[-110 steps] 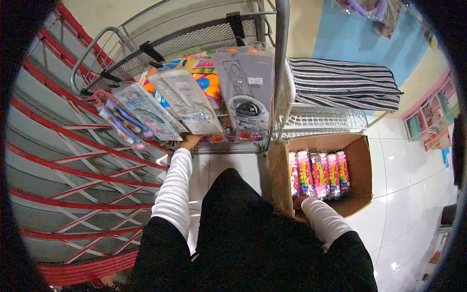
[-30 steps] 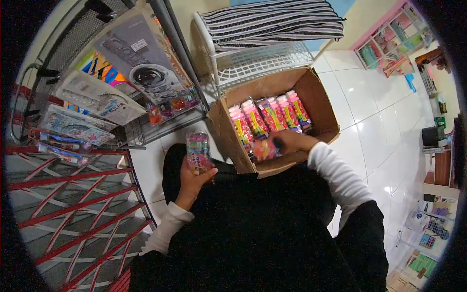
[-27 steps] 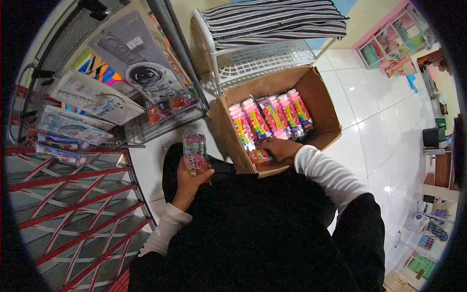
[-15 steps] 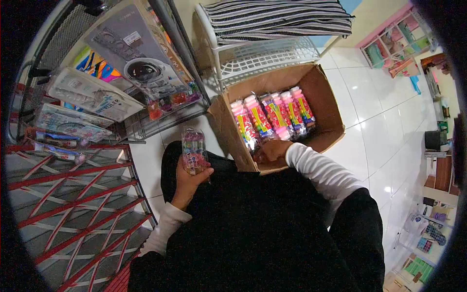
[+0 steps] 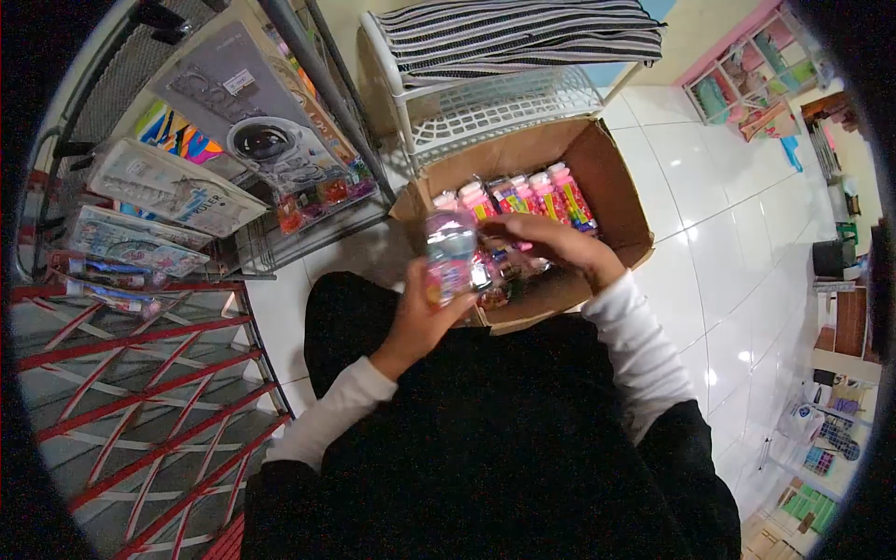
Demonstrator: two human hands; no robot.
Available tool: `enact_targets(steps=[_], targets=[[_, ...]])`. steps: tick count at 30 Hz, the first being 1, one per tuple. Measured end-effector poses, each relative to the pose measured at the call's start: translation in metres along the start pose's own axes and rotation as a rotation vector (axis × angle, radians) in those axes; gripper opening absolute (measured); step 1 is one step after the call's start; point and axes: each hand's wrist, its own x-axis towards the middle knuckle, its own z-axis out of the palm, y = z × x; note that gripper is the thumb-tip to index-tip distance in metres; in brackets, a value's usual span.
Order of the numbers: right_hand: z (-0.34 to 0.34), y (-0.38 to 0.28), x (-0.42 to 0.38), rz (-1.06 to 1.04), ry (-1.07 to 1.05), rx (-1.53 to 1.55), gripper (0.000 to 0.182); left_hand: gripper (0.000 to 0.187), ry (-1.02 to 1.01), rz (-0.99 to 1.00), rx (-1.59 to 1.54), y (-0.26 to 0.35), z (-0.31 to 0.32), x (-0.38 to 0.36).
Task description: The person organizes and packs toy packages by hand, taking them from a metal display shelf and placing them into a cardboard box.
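My left hand (image 5: pixel 425 313) is closed round a clear plastic packet (image 5: pixel 451 252) with pink and purple contents, over the near left edge of a cardboard box (image 5: pixel 611 177). My right hand (image 5: pixel 557 245) reaches over the box from the right, fingers bent beside the packet. What its fingertips hold is blurred and partly hidden. Inside the box, a row of pink-topped packets (image 5: pixel 565 198) with red and yellow labels stands upright. Darker, shiny small items lie nearer the box's front edge.
A white rack (image 5: pixel 509 103) with striped cloth (image 5: pixel 523 37) stands behind the box. At the left, a wire rack holds packaged goods (image 5: pixel 271 145) above a red-and-grey crossed lattice (image 5: pixel 149 392). White tiled floor (image 5: pixel 691 243) extends to the right.
My left hand has moved right and up with its packet, to the box's edge. My right hand has risen from the box's bottom front, close to the packet. The view has shifted slightly.
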Motion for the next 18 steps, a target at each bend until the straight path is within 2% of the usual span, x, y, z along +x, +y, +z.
enact_targets(steps=[2,3,5,7,8,9,10,11,12,14,17,18], targets=[[0.019,-0.003,-0.021,-0.117,0.041,-0.071,0.06,0.057,-0.097,0.029,-0.005,0.02,0.024,0.016],[0.027,-0.005,-0.024,-0.178,0.135,-0.081,0.061,0.057,-0.118,0.151,0.274,0.02,0.027,0.024],[0.005,0.01,-0.024,-0.192,0.191,-0.146,0.057,0.059,-0.149,0.391,0.835,0.017,0.029,0.034],[-0.002,0.012,-0.028,-0.226,0.304,-0.159,0.047,0.063,-0.199,0.348,1.013,0.017,0.019,0.036],[-0.013,0.021,-0.025,-0.257,0.255,-0.38,0.046,0.064,-0.222,0.323,1.102,0.017,0.012,0.036],[-0.031,0.039,-0.016,-0.288,0.206,-0.601,0.046,0.058,-0.187,0.264,1.19,0.012,0.007,0.034],[-0.034,0.041,-0.013,-0.314,0.155,-0.82,0.045,0.056,-0.191,0.279,1.225,0.005,0.002,0.032],[-0.03,0.05,-0.008,-0.07,0.186,-0.962,0.045,0.055,-0.196,0.292,1.259,-0.001,-0.001,0.029],[-0.04,0.082,0.008,-0.106,0.111,-1.163,0.051,0.053,-0.2,0.306,1.292,-0.006,-0.003,0.027],[-0.019,0.095,0.018,-0.056,0.046,-1.357,0.045,0.049,-0.212,0.294,1.283,-0.008,-0.002,0.025],[-0.025,0.147,0.057,-0.108,-0.079,-1.526,0.029,0.049,-0.214,0.308,1.279,-0.01,-0.004,0.027],[-0.021,0.145,0.057,-0.117,-0.091,-1.502,0.028,0.048,-0.215,0.308,1.264,-0.011,-0.005,0.028]])
